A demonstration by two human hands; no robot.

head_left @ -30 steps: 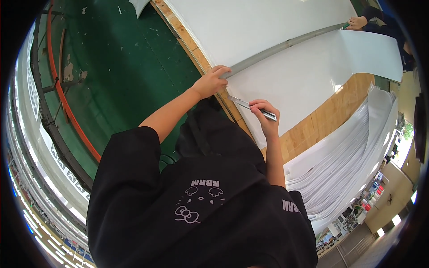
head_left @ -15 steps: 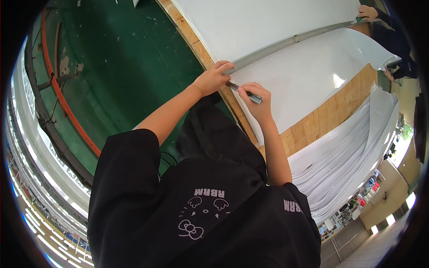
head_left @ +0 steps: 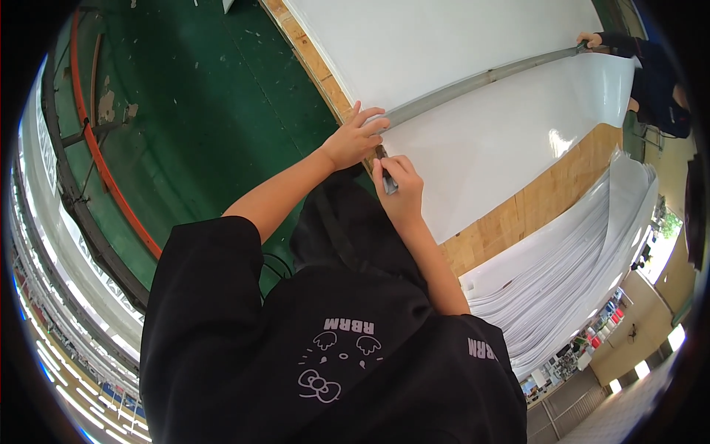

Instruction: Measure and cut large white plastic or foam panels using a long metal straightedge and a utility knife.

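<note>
My left hand (head_left: 357, 138) has its fingers spread over the near end of a long grey straightedge (head_left: 451, 87), pressing against it at the table's edge. The bar lies across a large glossy white sheet (head_left: 495, 122). Just below the bar's end, my right hand (head_left: 401, 189) is closed round a slim hand tool (head_left: 390, 182) with a dark brown front and a grey rear. Its front end points up toward my left hand. Whether it is a knife or a marker I cannot make out. At the far end, a co-worker's hand (head_left: 588, 40) rests on the same bar.
Beneath the sheet is a wooden table (head_left: 510, 211), its edge (head_left: 310, 63) running along my left side. A thick stack of white sheets (head_left: 569, 259) lies to the right. On the left are a green floor (head_left: 200, 103) and a curved orange rail (head_left: 111, 174).
My right hand has moved left, closer to the table edge, and the tool now stands steeper. My left fingers have spread. At the far end, the co-worker's hand and the bar have shifted down and left.
</note>
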